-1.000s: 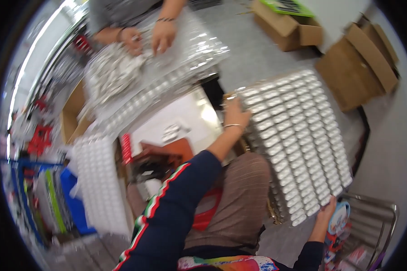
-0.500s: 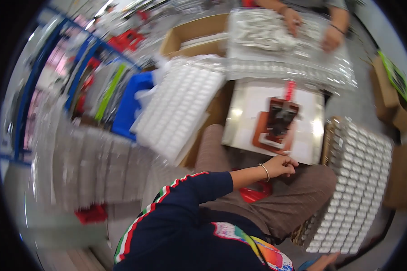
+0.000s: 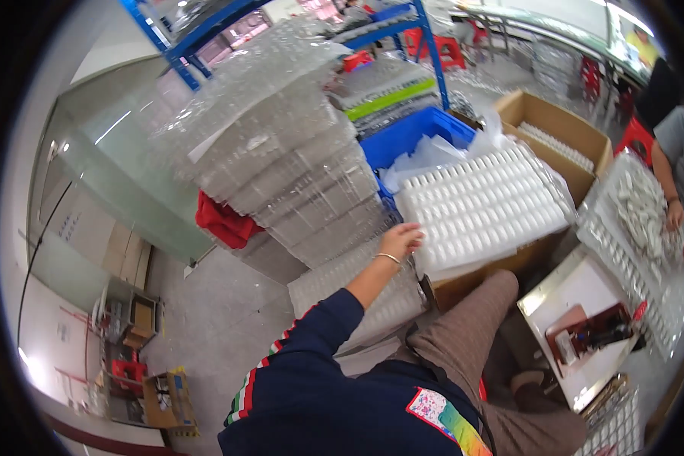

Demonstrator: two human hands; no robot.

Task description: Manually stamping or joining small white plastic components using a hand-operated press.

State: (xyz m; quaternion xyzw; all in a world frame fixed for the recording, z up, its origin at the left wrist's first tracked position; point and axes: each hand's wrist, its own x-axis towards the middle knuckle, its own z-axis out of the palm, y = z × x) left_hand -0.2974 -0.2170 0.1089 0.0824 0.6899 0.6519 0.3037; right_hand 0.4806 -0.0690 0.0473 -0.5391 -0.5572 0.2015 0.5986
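My left hand (image 3: 400, 242), a bracelet on its wrist, reaches to the left edge of a white tray (image 3: 479, 201) filled with rows of small white pieces. Its fingers are loosely bent and slightly apart, and no held thing shows in them. Whether the fingertips touch the tray edge I cannot tell. The tray lies tilted over a cardboard box and beside a blue bin (image 3: 414, 135) with white plastic sheeting. My right hand is outside the view. At the right, a small work table (image 3: 543, 304) carries a dark device on a reddish-brown base (image 3: 585, 330).
Wrapped trays form a tall stack (image 3: 296, 152) at the left of the bin. An open cardboard box (image 3: 555, 125) stands behind. Another person's hand (image 3: 674, 215) is over a plastic-covered tray of white pieces (image 3: 638, 205) at the far right. A blue shelf frame (image 3: 431, 53) rises behind.
The view has swung left. My left hand has moved from above my knee, beside the work table, to the white tray's edge. A hand at the lower right edge has left the view.
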